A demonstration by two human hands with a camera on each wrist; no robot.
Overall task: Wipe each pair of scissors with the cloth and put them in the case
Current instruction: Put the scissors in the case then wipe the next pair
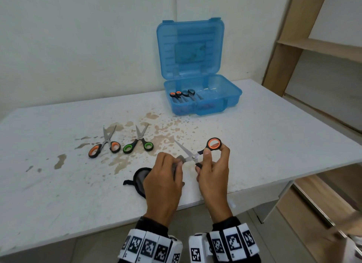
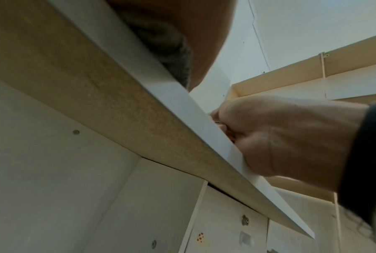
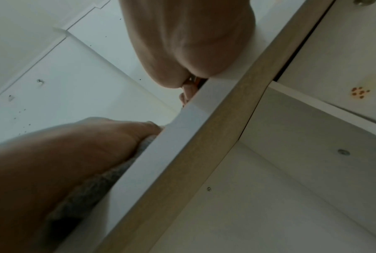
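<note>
My right hand point(image 1: 212, 164) holds a pair of orange-handled scissors point(image 1: 195, 153) by the handles, blades spread open above the table's front edge. My left hand point(image 1: 166, 172) pinches a grey cloth point(image 1: 179, 160) round one blade. Part of the cloth point(image 1: 141, 176) lies on the table under my left wrist. Another orange-handled pair point(image 1: 104, 145) and a green-handled pair point(image 1: 139, 141) lie open on the table at left. The blue case point(image 1: 201, 98) stands open at the back with two pairs of scissors point(image 1: 183, 95) inside. Both wrist views look up from below the table edge point(image 2: 182, 109); the cloth point(image 3: 91, 184) shows there.
The white table point(image 1: 274, 135) carries brown stains in its middle. A wooden shelf unit point(image 1: 317, 47) stands to the right. The wall is close behind the case.
</note>
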